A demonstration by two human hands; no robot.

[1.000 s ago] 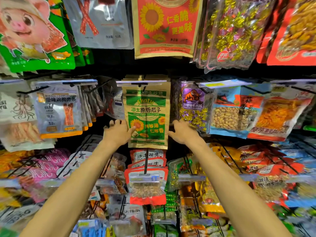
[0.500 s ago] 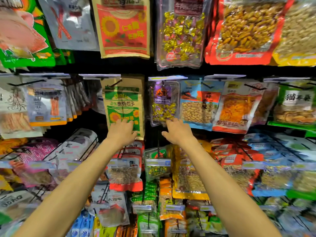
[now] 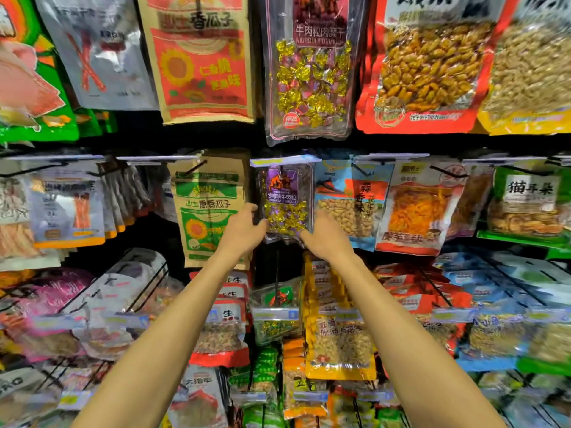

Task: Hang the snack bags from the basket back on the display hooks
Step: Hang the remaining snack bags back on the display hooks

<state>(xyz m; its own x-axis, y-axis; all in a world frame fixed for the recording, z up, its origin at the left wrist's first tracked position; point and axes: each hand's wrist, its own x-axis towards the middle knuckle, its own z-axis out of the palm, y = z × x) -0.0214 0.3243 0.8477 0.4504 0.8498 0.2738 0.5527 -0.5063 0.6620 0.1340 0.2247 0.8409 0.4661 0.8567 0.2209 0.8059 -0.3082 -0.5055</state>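
Both arms reach up to the middle row of the display, and the hands close in on one clear bag with a purple label (image 3: 284,201), full of gold-wrapped pieces. It hangs under a price strip (image 3: 282,161), just right of the brown sunflower-seed bag (image 3: 207,211) and just left of a blue peanut bag (image 3: 347,208). The left hand (image 3: 242,231) holds the bag's lower left edge, fingers curled round it. The right hand (image 3: 326,234) grips the lower right corner, thumb in front; its other fingers go behind, where I cannot see them. No basket shows from here
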